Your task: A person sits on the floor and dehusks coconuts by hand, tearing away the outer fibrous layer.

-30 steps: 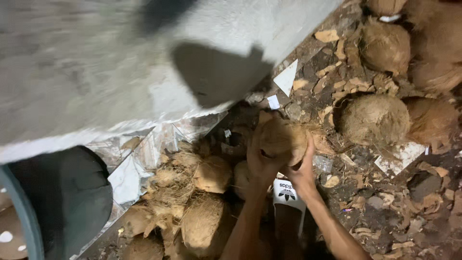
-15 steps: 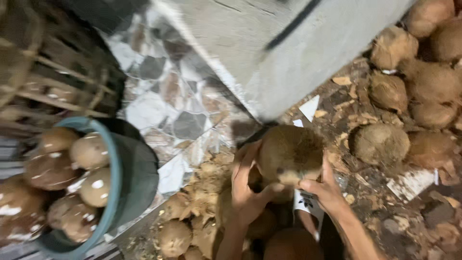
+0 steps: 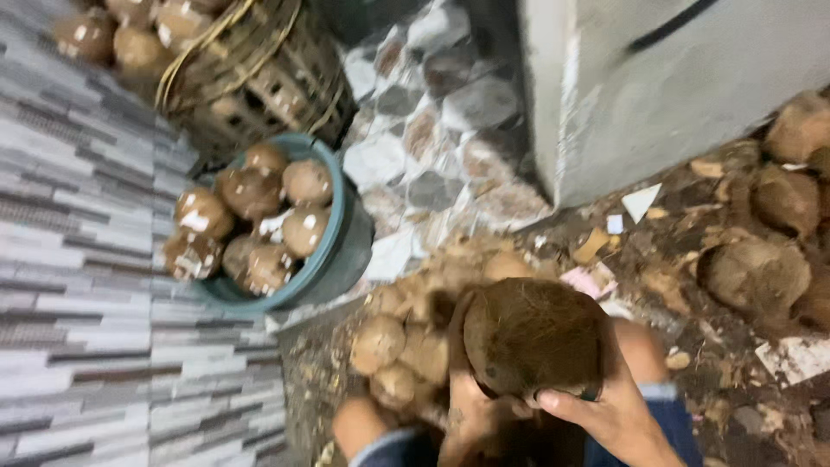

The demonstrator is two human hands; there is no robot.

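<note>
Both my hands hold one brown, hairy coconut (image 3: 534, 333) low in the middle of the head view. My left hand (image 3: 467, 402) cups its left underside. My right hand (image 3: 609, 406) grips it from below and to the right, thumb across the lower edge. Just left of the coconut lies a heap of pale husked pieces (image 3: 402, 346) on the ground. Farther left stands a teal tub (image 3: 341, 246) filled with several peeled coconuts (image 3: 251, 220). My knees show at the bottom edge.
A woven basket (image 3: 259, 73) with more coconuts stands at the top left, behind the tub. A grey wall block (image 3: 657, 86) rises at the top right. Unhusked coconuts (image 3: 756, 277) and husk scraps lie on the dirt to the right. Striped tiles cover the left.
The view has swung left, bringing the teal tub and the basket fully into sight. Both hands still hold the same coconut, now lower in the frame.
</note>
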